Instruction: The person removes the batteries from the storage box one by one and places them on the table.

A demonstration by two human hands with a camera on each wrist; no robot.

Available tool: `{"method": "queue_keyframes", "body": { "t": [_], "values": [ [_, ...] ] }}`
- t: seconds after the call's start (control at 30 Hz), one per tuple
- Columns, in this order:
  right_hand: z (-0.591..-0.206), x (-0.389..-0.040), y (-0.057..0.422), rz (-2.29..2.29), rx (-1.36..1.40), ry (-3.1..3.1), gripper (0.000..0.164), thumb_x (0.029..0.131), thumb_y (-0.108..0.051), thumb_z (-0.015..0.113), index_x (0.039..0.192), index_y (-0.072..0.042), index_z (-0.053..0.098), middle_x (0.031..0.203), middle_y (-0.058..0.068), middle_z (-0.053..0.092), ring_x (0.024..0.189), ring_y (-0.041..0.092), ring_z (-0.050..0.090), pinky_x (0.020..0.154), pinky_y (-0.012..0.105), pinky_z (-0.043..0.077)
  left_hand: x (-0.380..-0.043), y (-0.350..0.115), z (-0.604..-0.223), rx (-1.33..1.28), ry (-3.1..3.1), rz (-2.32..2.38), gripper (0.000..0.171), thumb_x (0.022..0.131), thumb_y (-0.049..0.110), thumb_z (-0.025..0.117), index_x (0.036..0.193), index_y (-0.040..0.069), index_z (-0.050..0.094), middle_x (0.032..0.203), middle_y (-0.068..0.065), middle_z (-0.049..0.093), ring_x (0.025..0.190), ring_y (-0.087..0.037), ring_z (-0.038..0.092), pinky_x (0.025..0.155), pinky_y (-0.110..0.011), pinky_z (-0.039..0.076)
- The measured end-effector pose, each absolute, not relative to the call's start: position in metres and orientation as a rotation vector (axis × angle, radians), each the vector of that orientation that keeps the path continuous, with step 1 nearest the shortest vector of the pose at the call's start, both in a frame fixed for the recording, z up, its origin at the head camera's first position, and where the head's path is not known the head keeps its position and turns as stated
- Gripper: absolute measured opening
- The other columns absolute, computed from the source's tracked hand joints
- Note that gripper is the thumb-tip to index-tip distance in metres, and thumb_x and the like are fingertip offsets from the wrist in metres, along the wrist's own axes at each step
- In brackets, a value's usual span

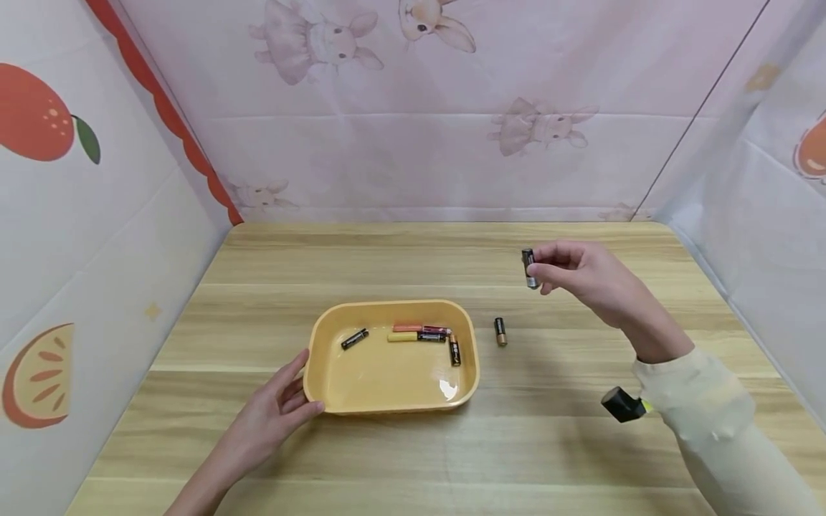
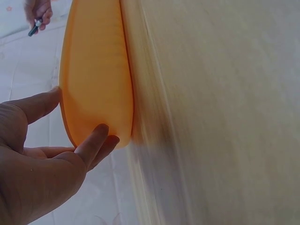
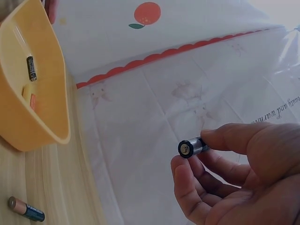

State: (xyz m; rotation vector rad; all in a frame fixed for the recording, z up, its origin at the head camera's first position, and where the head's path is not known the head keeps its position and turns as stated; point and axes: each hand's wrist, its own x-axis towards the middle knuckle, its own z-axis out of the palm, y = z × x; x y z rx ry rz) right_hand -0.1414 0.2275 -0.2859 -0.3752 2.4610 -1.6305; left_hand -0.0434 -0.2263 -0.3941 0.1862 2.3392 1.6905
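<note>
At its left end, a yellow plastic basin [image 1: 390, 407] is held by my left hand [image 1: 271, 416], with thumb and fingers spread round its corner. The left wrist view shows the fingers against the basin's outer wall [image 2: 96, 61]. My right hand [image 1: 581, 276] pinches a black and silver battery [image 1: 529, 269] between thumb and fingers, raised over the table to the right of the basin. In the right wrist view one end of this battery [image 3: 186, 148] faces the camera. A black battery with a copper end [image 1: 500, 332] lies on the table between the basin and the right hand.
Inside the basin are a black battery [image 1: 354, 339], an orange and dark cylinder [image 1: 408, 327], a yellow and dark one [image 1: 403, 337] and another battery [image 1: 454, 351]. The wooden table [image 1: 271, 258] is bounded by printed cloth walls [image 1: 413, 165] behind and at both sides.
</note>
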Motion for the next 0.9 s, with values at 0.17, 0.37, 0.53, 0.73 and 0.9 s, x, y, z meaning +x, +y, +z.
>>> {"method": "queue_keyframes", "body": {
  "t": [0.17,0.37,0.53,0.73,0.9],
  "values": [
    [-0.296,-0.143,0.233,-1.646,-0.370,2.450,0.023,0.102,-0.011,0.066,0.113,0.010,0.065,0.096,0.004,0.069,0.084,0.017,0.066,0.078,0.028,0.061,-0.043,-0.228,-0.394,0.178,2.330,1.690,0.085,0.095,-0.004,0.072,0.160,-0.008,0.019,0.162,-0.034,0.024,0.135,-0.047,0.050,0.100,-0.027,0.055],
    [-0.309,-0.144,0.240,-1.610,-0.341,2.456,0.024,0.103,-0.012,0.066,0.114,0.009,0.065,0.092,0.003,0.069,0.083,0.018,0.063,0.075,0.026,0.059,-0.044,-0.228,-0.394,0.161,2.325,1.674,0.085,0.096,-0.002,0.071,0.161,-0.006,0.018,0.163,-0.032,0.024,0.135,-0.045,0.050,0.100,-0.027,0.055],
    [-0.323,-0.143,0.248,-1.618,-0.287,2.419,0.024,0.103,-0.011,0.066,0.116,0.009,0.065,0.090,0.002,0.069,0.082,0.017,0.064,0.074,0.026,0.059,-0.047,-0.228,-0.393,0.206,2.315,1.679,0.085,0.097,0.000,0.071,0.161,-0.006,0.017,0.162,-0.033,0.025,0.135,-0.045,0.051,0.100,-0.028,0.055],
    [-0.335,-0.144,0.250,-1.645,-0.267,2.370,0.021,0.103,-0.008,0.065,0.114,0.009,0.063,0.089,0.004,0.069,0.079,0.014,0.065,0.073,0.026,0.060,-0.048,-0.229,-0.393,0.208,2.320,1.673,0.085,0.096,-0.001,0.071,0.161,-0.008,0.018,0.162,-0.033,0.025,0.135,-0.046,0.050,0.101,-0.028,0.054],
    [-0.342,-0.148,0.247,-1.628,-0.244,2.345,0.023,0.103,-0.008,0.064,0.115,0.012,0.062,0.088,0.003,0.068,0.079,0.014,0.065,0.073,0.027,0.060,-0.046,-0.232,-0.393,0.196,2.308,1.680,0.084,0.097,-0.003,0.070,0.161,-0.008,0.017,0.161,-0.035,0.027,0.135,-0.046,0.051,0.100,-0.030,0.056]
  ]
}}
